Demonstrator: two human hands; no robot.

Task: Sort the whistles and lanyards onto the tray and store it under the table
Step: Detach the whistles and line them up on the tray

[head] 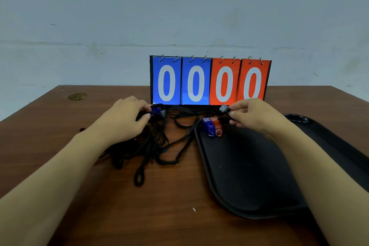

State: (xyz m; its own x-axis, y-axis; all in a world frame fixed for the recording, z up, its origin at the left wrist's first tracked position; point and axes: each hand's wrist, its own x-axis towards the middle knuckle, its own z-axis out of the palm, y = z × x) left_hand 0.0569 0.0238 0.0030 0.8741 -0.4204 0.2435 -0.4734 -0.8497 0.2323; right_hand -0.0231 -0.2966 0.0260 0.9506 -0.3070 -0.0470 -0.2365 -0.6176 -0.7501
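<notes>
A tangle of black lanyards (pixel 159 146) lies on the brown table (pixel 99 205) left of a black tray (pixel 249 175). My left hand (pixel 127 120) grips a blue whistle (pixel 156 111) at the top of the tangle. My right hand (pixel 251 115) pinches a black whistle (pixel 224 109) just above the tray's far left corner, with a cord trailing from it. A blue whistle (pixel 208 126) and a red whistle (pixel 216 125) with a metal ring lie side by side in that corner of the tray.
A flip scoreboard (pixel 209 81) showing four zeros, two blue and two orange, stands upright behind the lanyards near the table's far edge. A pale wall rises behind it. The tray overhangs toward the table's right side.
</notes>
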